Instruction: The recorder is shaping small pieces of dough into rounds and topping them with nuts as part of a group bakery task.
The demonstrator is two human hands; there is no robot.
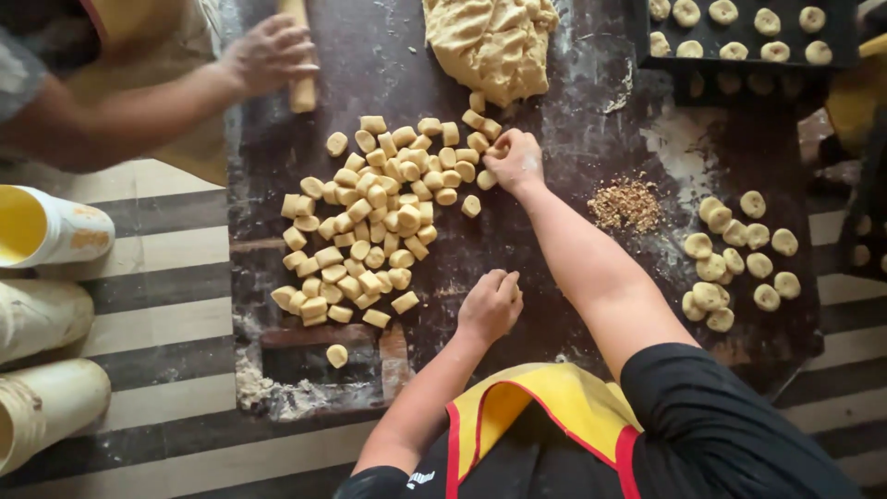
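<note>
Dough pieces (370,226) — soft, light, easily dented — lie heaped on the dark tabletop (573,139), the right hand (515,159) pinching one at the heap's edge, the left hand (490,305) curled around another — best held gently at the sides.

left hand (490,305): fingers curled into a loose fist, arm bent
right hand (515,161): arm stretched forward, fingertips pinched together

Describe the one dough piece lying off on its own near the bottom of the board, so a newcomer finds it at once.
Start at the dark work board and its big heap of cut dough pieces. Below the heap's lower edge, left of the person's left hand, lies the lone dough piece. It touches no other piece.
</note>
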